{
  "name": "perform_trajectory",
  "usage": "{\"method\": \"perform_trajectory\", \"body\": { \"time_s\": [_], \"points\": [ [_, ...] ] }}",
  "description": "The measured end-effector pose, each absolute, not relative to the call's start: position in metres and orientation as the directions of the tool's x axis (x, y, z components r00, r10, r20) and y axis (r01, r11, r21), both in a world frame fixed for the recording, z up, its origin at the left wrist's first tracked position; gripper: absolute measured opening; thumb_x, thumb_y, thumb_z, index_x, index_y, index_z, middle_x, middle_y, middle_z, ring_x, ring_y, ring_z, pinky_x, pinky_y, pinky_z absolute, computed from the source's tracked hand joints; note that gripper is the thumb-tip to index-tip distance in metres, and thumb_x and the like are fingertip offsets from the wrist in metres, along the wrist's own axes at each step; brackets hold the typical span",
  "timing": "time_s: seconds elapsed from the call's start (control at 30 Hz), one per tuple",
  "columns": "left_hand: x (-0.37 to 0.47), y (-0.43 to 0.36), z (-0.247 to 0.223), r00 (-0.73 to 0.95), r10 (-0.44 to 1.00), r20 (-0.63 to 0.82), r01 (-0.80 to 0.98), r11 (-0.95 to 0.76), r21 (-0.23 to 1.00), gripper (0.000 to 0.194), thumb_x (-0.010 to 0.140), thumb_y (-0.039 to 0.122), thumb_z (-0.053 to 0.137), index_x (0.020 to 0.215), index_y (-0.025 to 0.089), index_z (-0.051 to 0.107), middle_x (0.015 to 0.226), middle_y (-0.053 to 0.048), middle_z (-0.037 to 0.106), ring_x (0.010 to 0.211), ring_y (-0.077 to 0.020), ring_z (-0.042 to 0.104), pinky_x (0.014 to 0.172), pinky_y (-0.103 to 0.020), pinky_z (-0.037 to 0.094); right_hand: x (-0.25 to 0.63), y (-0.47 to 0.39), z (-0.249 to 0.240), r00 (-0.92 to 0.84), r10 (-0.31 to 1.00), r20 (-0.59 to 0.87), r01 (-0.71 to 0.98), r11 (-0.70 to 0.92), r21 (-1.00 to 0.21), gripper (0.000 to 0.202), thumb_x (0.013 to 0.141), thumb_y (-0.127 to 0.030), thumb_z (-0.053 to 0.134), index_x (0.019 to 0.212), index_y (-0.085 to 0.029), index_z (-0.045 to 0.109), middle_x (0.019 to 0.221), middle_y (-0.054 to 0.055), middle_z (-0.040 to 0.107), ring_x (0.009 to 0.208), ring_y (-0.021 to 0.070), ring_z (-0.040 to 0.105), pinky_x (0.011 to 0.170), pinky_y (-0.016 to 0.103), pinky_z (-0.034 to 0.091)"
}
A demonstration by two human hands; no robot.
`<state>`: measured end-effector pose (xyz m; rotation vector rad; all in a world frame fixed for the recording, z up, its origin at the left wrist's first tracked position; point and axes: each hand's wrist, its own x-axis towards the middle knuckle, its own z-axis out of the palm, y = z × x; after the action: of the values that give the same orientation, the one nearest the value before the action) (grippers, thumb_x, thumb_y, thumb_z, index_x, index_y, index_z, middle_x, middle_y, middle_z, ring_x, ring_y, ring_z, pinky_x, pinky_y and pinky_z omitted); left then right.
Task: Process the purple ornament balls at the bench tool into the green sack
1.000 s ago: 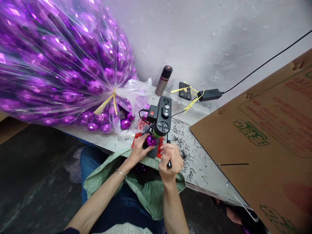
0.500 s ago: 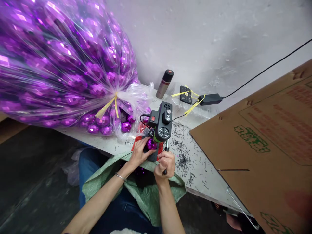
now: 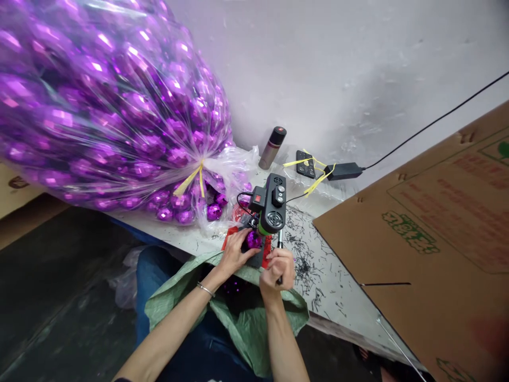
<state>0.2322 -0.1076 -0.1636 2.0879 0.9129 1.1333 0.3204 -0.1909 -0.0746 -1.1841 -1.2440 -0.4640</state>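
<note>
The black machine [image 3: 275, 201] stands on the surface [image 3: 326, 270], a faceted purple ball [image 3: 253, 240] under its near end. Of the two hands, the left hand [image 3: 234, 252] pinches that ball between thumb and fingers, while the right hand [image 3: 277, 269] is wrapped round the machine's lever [image 3: 280, 240]. Left of the machine bulges a tied clear bag [image 3: 131, 122] of purple balls; behind it stands a bottle [image 3: 272, 148]; right of it, a cardboard box [image 3: 445, 228].
</note>
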Motion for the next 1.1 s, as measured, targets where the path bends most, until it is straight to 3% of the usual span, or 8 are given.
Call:
{"method": "perform_trajectory", "body": {
  "time_s": [0.17, 0.43, 0.57, 0.73, 0.83, 0.93, 1.03, 1.1],
  "points": [
    [0.217, -0.127, -0.163, 0.431, 0.742, 0.514, 0.266, -0.649, 0.713, 0.055, 0.092, 0.044, 0.067, 0.138, 0.02, 0.05, 0.132, -0.016, 0.067, 0.124, -0.0306, 0.064, 0.103, -0.05, 0.051, 0.319, -0.193, -0.033, 0.402, 0.37, 0.838, 0.765, 0.366, -0.529, 0.031, 0.096, -0.009, 0.044, 0.068, -0.021, 0.049, 0.065, -0.002, 0.052, 0.063, 0.0129, 0.056, 0.061, 0.028, 0.042],
    [0.166, -0.12, -0.137, 0.448, 0.699, 0.557, 0.463, -0.715, 0.525, 0.058, 0.102, 0.051, 0.042, 0.145, 0.014, 0.045, 0.142, -0.02, 0.06, 0.133, -0.0304, 0.056, 0.11, -0.049, 0.046, 0.317, -0.2, -0.046, 0.296, 0.407, 0.864, 0.821, 0.354, -0.447, 0.029, 0.095, -0.005, 0.044, 0.071, -0.021, 0.049, 0.068, -0.002, 0.054, 0.069, 0.0125, 0.06, 0.062, 0.026, 0.044],
    [0.164, -0.048, -0.096, 0.211, 0.921, 0.328, 0.853, -0.337, 0.399, 0.042, 0.104, 0.03, 0.034, 0.126, 0.007, 0.062, 0.123, -0.024, 0.069, 0.117, -0.0353, 0.065, 0.099, -0.05, 0.05, 0.315, -0.201, -0.047, 0.298, 0.412, 0.861, 0.82, 0.352, -0.452, 0.029, 0.094, -0.004, 0.044, 0.071, -0.021, 0.049, 0.069, -0.002, 0.055, 0.068, 0.0127, 0.06, 0.062, 0.026, 0.045],
    [0.174, -0.013, -0.071, 0.253, 0.968, 0.002, 0.944, -0.247, 0.221, 0.045, 0.102, 0.042, 0.043, 0.11, 0.004, 0.067, 0.096, -0.027, 0.074, 0.097, -0.04, 0.072, 0.081, -0.046, 0.053, 0.315, -0.201, -0.044, 0.291, 0.416, 0.861, 0.823, 0.35, -0.447, 0.027, 0.093, -0.004, 0.046, 0.072, -0.021, 0.05, 0.072, 0.0, 0.059, 0.069, 0.0124, 0.06, 0.061, 0.025, 0.046],
    [0.175, -0.016, -0.075, 0.324, 0.946, -0.022, 0.894, -0.299, 0.333, 0.048, 0.097, 0.045, 0.055, 0.129, 0.009, 0.059, 0.104, -0.023, 0.075, 0.101, -0.0384, 0.072, 0.085, -0.045, 0.053, 0.315, -0.201, -0.043, 0.288, 0.41, 0.865, 0.823, 0.356, -0.443, 0.028, 0.094, -0.005, 0.046, 0.072, -0.021, 0.05, 0.071, -0.001, 0.058, 0.068, 0.0125, 0.059, 0.061, 0.025, 0.046],
    [0.168, -0.022, -0.082, 0.273, 0.961, 0.035, 0.727, -0.23, 0.647, 0.056, 0.089, 0.042, 0.067, 0.136, 0.013, 0.054, 0.115, -0.019, 0.074, 0.108, -0.0336, 0.071, 0.092, -0.043, 0.053, 0.316, -0.202, -0.041, 0.272, 0.42, 0.866, 0.829, 0.354, -0.433, 0.028, 0.094, -0.006, 0.045, 0.072, -0.021, 0.051, 0.071, 0.0, 0.059, 0.067, 0.0122, 0.059, 0.061, 0.025, 0.047],
    [0.159, -0.037, -0.085, 0.209, 0.978, 0.009, 0.275, -0.068, 0.959, 0.068, 0.086, 0.046, 0.07, 0.142, 0.016, 0.049, 0.121, -0.015, 0.072, 0.106, -0.0271, 0.072, 0.09, -0.039, 0.057, 0.317, -0.201, -0.035, 0.281, 0.437, 0.855, 0.817, 0.359, -0.452, 0.029, 0.095, -0.007, 0.044, 0.071, -0.021, 0.051, 0.07, 0.0, 0.058, 0.066, 0.0123, 0.059, 0.06, 0.026, 0.046],
    [0.157, -0.053, -0.089, 0.28, 0.959, -0.051, -0.016, 0.058, 0.998, 0.071, 0.084, 0.05, 0.071, 0.144, 0.019, 0.049, 0.123, -0.013, 0.071, 0.103, -0.0246, 0.073, 0.087, -0.037, 0.059, 0.317, -0.2, -0.029, 0.306, 0.435, 0.847, 0.802, 0.361, -0.475, 0.029, 0.096, -0.008, 0.044, 0.071, -0.021, 0.051, 0.068, 0.0, 0.058, 0.065, 0.0126, 0.058, 0.06, 0.027, 0.045]
  ]
}}
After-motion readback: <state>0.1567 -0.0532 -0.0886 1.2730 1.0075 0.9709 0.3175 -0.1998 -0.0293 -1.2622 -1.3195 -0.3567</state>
